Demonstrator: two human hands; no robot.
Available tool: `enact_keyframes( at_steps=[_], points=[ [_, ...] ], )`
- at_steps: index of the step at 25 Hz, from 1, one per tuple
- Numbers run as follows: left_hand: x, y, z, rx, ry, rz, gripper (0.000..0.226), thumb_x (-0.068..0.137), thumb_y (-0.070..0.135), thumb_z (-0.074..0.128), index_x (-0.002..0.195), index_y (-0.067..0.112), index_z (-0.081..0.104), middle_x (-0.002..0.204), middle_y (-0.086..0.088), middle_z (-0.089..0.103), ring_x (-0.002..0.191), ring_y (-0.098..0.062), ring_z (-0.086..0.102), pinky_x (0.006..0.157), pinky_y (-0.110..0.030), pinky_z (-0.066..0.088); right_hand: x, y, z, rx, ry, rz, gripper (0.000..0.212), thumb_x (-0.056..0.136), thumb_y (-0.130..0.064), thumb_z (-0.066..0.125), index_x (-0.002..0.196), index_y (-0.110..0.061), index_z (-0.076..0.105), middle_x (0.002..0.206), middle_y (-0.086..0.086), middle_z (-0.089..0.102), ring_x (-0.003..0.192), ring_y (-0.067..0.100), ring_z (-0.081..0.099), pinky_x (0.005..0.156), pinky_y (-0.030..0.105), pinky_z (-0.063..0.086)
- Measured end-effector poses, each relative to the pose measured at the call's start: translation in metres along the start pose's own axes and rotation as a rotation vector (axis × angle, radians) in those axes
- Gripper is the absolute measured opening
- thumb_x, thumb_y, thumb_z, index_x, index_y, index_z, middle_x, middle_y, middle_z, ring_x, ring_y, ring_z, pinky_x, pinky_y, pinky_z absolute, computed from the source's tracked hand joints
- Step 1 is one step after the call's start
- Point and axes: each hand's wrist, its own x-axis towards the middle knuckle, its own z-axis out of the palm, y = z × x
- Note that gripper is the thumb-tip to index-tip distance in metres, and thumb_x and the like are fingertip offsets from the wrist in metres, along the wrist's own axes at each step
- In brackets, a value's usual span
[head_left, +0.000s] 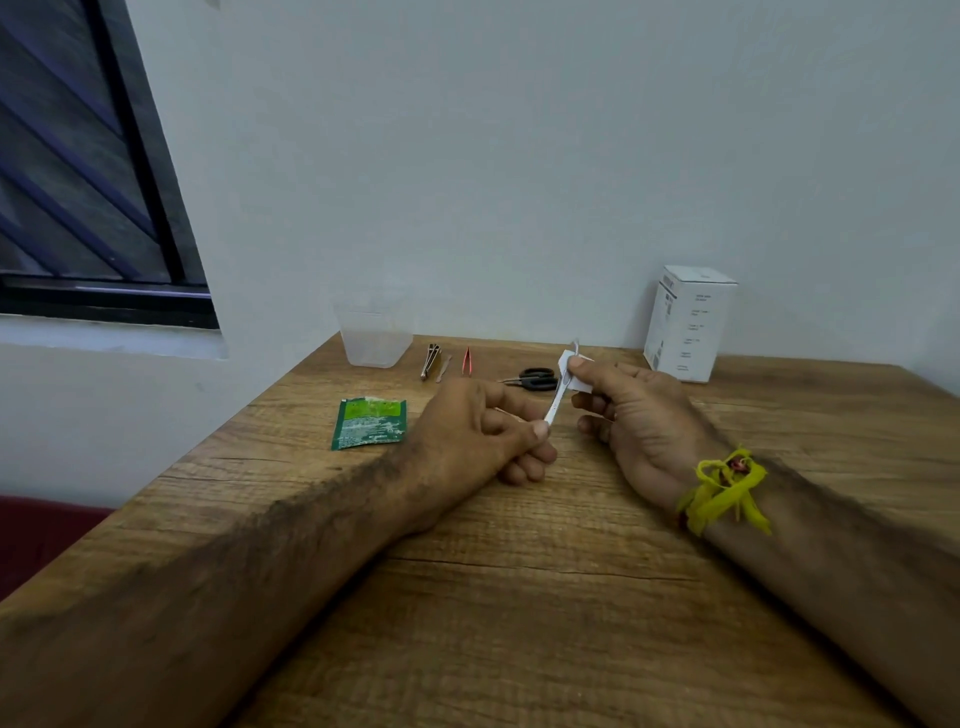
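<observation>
My left hand (483, 434) rests on the wooden table (519, 571) and pinches the lower end of a slim silver tool (555, 402) between thumb and forefinger. The tool slants up to the right. My right hand (634, 415) pinches a small white paper piece (571, 371) at the tool's upper end, fingers curled round it. A yellow thread band (724, 488) is tied round my right wrist. What the paper covers on the tool is hidden.
A green sachet (370, 422) lies left of my hands. Along the wall stand a clear plastic cup (373, 332), metal tweezers (431, 359), red tweezers (466, 361), black-handled scissors (535, 378) and a white box (688, 322). A window is at upper left.
</observation>
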Motion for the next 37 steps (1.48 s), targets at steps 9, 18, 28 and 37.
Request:
enact_keyframes(
  at_steps=[9,18,28,37],
  points=[
    [0.0,-0.003,0.003,-0.091,0.143,-0.006,0.011,0.08,-0.004,0.078,0.085,0.003,0.07,0.076,-0.016,0.076,0.069,-0.021,0.076,0.061,-0.024,0.061,-0.002,0.007,0.003,-0.095,-0.023,-0.035,0.026,0.08,-0.026,0.079,0.089,-0.002,0.076,0.088,0.009,0.07,0.076,0.014,0.058,0.057,0.029,0.041],
    [0.0,0.0,0.004,0.09,0.182,0.077,0.011,0.082,-0.001,0.078,0.091,0.0,0.072,0.076,-0.011,0.077,0.067,-0.018,0.076,0.062,-0.024,0.061,-0.006,0.004,0.007,-0.074,-0.038,-0.01,0.034,0.083,-0.022,0.076,0.104,0.004,0.073,0.097,0.012,0.07,0.077,0.014,0.059,0.056,0.028,0.041],
    [0.0,-0.001,0.009,0.338,0.31,0.211,0.011,0.08,0.018,0.084,0.083,0.015,0.073,0.07,0.0,0.074,0.062,-0.01,0.073,0.063,-0.031,0.063,-0.008,0.009,0.01,-0.148,-0.053,-0.055,0.026,0.082,-0.024,0.078,0.095,-0.002,0.076,0.098,0.018,0.075,0.08,0.021,0.059,0.055,0.029,0.039],
    [0.002,-0.002,0.007,0.371,0.255,0.167,0.008,0.085,0.016,0.08,0.09,0.013,0.075,0.071,0.002,0.074,0.061,-0.004,0.071,0.062,-0.02,0.06,-0.005,-0.001,0.007,0.092,0.065,0.027,0.01,0.088,-0.014,0.071,0.08,-0.012,0.066,0.072,-0.002,0.065,0.064,0.01,0.058,0.055,0.026,0.043]
  ],
)
